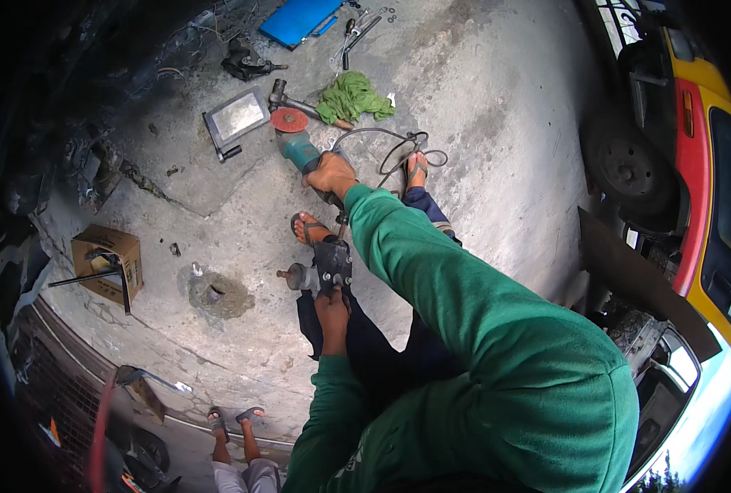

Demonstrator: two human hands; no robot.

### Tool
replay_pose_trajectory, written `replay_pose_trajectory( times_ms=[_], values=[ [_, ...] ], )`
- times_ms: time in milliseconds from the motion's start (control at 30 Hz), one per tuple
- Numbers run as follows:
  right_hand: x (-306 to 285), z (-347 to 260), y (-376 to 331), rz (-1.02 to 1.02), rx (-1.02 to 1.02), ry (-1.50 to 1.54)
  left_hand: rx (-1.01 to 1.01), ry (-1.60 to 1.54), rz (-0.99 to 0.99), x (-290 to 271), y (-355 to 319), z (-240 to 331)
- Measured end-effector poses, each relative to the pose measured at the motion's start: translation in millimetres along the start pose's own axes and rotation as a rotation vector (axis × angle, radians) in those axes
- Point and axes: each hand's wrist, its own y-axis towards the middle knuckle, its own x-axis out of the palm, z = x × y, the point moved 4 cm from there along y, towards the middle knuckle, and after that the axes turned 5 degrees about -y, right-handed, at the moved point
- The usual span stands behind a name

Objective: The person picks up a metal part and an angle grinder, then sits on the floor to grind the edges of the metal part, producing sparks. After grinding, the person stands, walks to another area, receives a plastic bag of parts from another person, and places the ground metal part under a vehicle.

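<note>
My right hand (331, 174) reaches forward and grips a teal angle grinder (298, 146) with a red disc (289, 121), low over the concrete floor. Its black cord (398, 148) loops beside my sandalled foot. My left hand (332, 311) holds a dark metal mechanical part (324, 269) with a short shaft sticking out to the left, close to my other foot (308, 228). Both arms are in green sleeves.
On the floor lie a green rag (353, 97), a hammer (287, 99), a flat metal tray (235, 117), a blue sheet (299, 20) and loose wrenches. A cardboard box (109, 261) sits left. A red and yellow vehicle (694, 140) stands right. Another person's feet (234, 419) show below.
</note>
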Motion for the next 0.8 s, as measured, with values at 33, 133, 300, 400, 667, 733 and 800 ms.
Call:
replay_pose_trajectory(
  times_ms=[33,133,300,400,667,733,800],
  values=[
    [8,-6,22,0.043,-0.001,0.017,0.007,0.011,-0.011,7,8,-4],
    [37,-15,85,0.097,-0.061,0.131,0.234,0.234,0.037,14,31,-40],
    [85,-80,138,0.200,-0.206,0.084,0.195,0.430,0.175,45,43,-69],
    [101,-115,175,0.261,-0.243,0.089,0.122,0.365,0.137,55,36,-65],
    [121,-173,239,0.381,-0.436,0.069,0.128,0.347,0.133,67,36,-89],
    [123,-163,252,0.323,-0.501,0.003,0.074,0.357,0.122,74,34,-94],
    [130,-155,225,0.112,-0.485,-0.131,-0.018,0.328,0.138,71,42,-93]
  ],
)
